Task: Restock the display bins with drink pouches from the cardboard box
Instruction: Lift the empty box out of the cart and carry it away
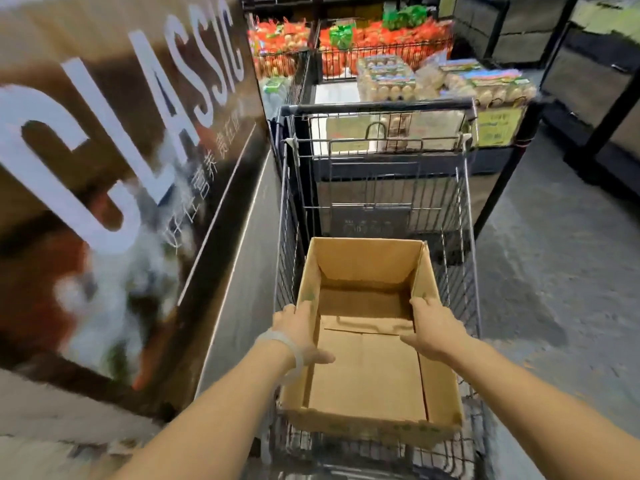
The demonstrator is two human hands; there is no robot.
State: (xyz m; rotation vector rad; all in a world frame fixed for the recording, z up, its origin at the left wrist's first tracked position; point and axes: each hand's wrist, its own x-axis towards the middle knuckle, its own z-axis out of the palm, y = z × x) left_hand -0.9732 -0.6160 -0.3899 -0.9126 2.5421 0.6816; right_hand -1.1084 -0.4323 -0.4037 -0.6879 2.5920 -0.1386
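Observation:
An open cardboard box (367, 375) sits in a wire shopping cart (377, 188); I see only bare cardboard inside it, no pouches. My left hand (301, 330) grips the box's left wall, fingers outside and thumb over the rim inside. A pale band circles that wrist. My right hand (433, 327) grips the right wall, fingers along the top edge and thumb inside. No drink pouch shows anywhere in view.
A large display unit (114, 168) printed "CLASSIC" stands close on the left of the cart. Ahead are wire bins of orange net bags (381, 50) and stacked egg cartons (446, 84). Dark shelving (588, 81) lines the right. Grey floor (561, 271) lies right of the cart.

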